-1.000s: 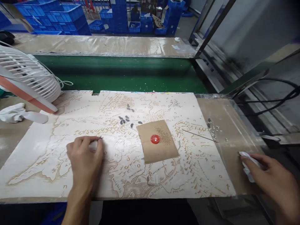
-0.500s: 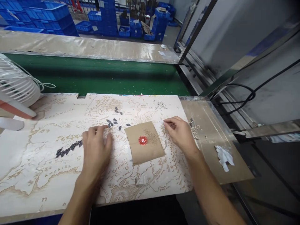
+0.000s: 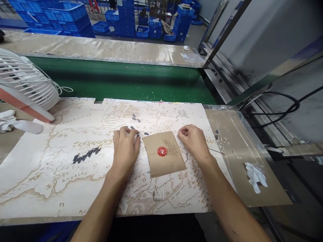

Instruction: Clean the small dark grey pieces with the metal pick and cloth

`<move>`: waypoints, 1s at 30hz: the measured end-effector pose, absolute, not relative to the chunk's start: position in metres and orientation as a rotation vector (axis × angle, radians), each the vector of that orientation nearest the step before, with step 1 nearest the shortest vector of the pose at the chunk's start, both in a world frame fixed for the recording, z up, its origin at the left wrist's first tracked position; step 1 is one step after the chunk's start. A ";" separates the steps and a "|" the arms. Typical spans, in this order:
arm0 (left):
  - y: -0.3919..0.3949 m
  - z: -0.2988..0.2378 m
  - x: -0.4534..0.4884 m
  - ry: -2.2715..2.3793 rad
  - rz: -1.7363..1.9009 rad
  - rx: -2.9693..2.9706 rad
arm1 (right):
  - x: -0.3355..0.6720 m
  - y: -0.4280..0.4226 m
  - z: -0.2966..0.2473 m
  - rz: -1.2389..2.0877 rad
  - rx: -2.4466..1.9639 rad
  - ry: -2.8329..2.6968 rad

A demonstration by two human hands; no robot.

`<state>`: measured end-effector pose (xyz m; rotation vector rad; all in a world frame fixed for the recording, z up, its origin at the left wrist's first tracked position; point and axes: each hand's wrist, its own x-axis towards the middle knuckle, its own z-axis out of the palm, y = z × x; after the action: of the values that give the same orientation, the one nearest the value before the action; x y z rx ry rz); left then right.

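Note:
A brown paper envelope [image 3: 166,161] with a red wax seal [image 3: 162,151] lies on a large map sheet [image 3: 63,181]. My left hand [image 3: 125,146] rests palm down just left of the envelope, fingers curled over small dark pieces [image 3: 137,119] scattered on the map. My right hand [image 3: 193,139] sits at the envelope's upper right corner, fingers curled under with nothing visible in them. A row of dark pieces [image 3: 87,154] lies further left.
A white fan [image 3: 25,79] stands at the far left, with crumpled white paper [image 3: 7,121] beside it. More crumpled paper [image 3: 256,174] lies on the clear-covered board at right. A green conveyor belt [image 3: 126,82] runs behind, with blue crates beyond and black cables at right.
My left hand has slid right, from the row of dark pieces to the envelope's left edge. My right hand stays by the envelope's upper right corner, having left the crumpled paper at right earlier.

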<state>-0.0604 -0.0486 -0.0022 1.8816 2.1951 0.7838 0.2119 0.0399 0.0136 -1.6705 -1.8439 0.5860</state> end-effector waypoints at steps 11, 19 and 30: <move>-0.074 0.029 -0.046 1.629 1.185 1.500 | 0.199 -0.027 0.056 1.388 -1.241 -1.384; -0.101 0.062 -0.005 1.222 1.276 1.697 | 0.193 -0.054 0.067 1.734 -1.085 -1.244; -0.108 0.052 -0.002 1.193 1.288 1.292 | 0.189 -0.067 0.067 1.636 -1.122 -1.303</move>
<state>-0.0019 -0.1080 0.0516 1.2921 1.1933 1.2878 0.1893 -0.0666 0.0675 -1.1216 -1.3025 1.6355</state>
